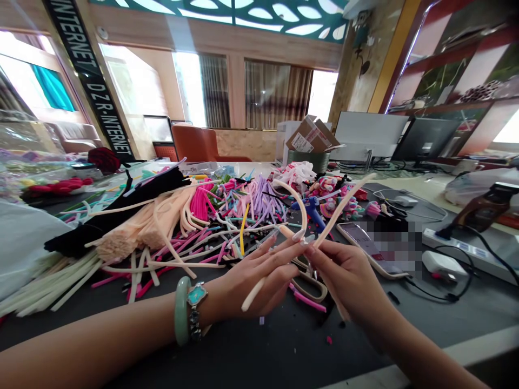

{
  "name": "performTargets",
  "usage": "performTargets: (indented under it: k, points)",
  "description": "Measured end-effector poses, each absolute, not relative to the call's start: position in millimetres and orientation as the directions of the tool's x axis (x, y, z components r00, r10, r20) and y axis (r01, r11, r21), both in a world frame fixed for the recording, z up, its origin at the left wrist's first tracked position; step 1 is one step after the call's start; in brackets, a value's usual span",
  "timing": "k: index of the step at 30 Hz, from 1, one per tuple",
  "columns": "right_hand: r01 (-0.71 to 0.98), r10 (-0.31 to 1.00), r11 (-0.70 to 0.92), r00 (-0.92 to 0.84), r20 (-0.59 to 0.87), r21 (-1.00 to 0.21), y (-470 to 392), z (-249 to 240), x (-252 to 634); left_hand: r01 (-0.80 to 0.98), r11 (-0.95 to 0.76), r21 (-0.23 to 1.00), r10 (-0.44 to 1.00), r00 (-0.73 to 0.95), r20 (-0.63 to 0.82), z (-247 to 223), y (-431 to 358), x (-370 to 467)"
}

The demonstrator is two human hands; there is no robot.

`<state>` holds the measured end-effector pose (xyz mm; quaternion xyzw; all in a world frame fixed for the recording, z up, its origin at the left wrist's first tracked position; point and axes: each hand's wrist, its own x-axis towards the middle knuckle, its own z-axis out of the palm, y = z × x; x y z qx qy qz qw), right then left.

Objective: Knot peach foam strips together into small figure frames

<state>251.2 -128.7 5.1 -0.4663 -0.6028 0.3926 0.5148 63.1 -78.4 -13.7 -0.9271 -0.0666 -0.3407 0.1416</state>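
Observation:
Cream fuzzy stems (344, 208) are pinched between my two hands above the dark table mat. My left hand (263, 275), with a green bangle and a turquoise watch at its wrist, has its fingertips closed on them; one stem end pokes out below its fingers. The fingers of my right hand (344, 270) are closed on the same stems where they meet. One stem curves up and over, and another slants up to the right. Tan-handled scissors (314, 289) lie beneath my hands, partly hidden by them.
Bundles of peach stems (140, 229), black stems (117, 208) and purple stems (265, 200) cover the left and middle. A blue glue gun (310, 210) lies beyond my hands. At the right are a phone (360, 243), a white charger (444, 265) and a power strip (458, 243) with cables.

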Motion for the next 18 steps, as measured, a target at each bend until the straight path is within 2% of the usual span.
performTargets:
  k: [3,14,18]
  points:
    - [0.102,0.970,0.242,0.000,0.244,-0.965,-127.7,3.5,251.5,0.223,-0.955,-0.193,0.044,0.755,0.654,-12.6,-77.7,63.8]
    - [0.079,0.950,0.231,0.195,0.243,-0.970,-130.4,10.3,250.4,0.251,-0.963,-0.098,0.128,0.746,0.654,-13.2,-79.7,64.3]
    - [-0.009,0.946,0.219,0.246,0.210,-0.976,-129.5,11.8,252.2,0.258,-0.962,-0.088,0.146,0.759,0.634,-13.2,-77.6,64.5]
